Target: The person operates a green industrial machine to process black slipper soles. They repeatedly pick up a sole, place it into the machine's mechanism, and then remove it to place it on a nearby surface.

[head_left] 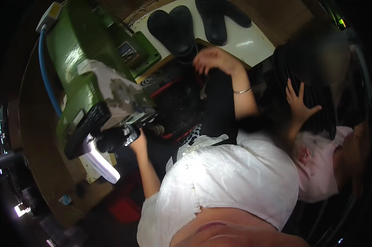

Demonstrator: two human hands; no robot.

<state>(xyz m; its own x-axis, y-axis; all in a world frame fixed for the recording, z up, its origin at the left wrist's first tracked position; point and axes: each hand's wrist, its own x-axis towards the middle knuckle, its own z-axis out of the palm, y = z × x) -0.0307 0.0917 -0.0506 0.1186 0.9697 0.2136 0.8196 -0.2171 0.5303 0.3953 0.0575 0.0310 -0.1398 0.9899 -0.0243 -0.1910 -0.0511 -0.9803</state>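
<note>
My left hand point(139, 141) reaches in under the head of a green industrial machine point(73, 49), which looks like a sewing machine. Its fingers are mostly hidden behind the machine's lower metal parts, so I cannot make out what they hold. My right hand point(217, 61), with a thin bangle at the wrist, is raised by the edge of the white tabletop point(252, 43). Its fingers are loosely bent and apart, with nothing visible in them. Just beyond its fingertips lies a pair of black sole-shaped pieces point(173, 31), and farther right a second black pair point(215, 22).
A lit white lamp point(101, 164) hangs below the machine head. A blue cable point(44, 70) runs down its left side. At right, a co-worker in pink point(317, 164) has a spread hand point(299, 101) against dark stacked material. A red object point(124, 208) sits low at left.
</note>
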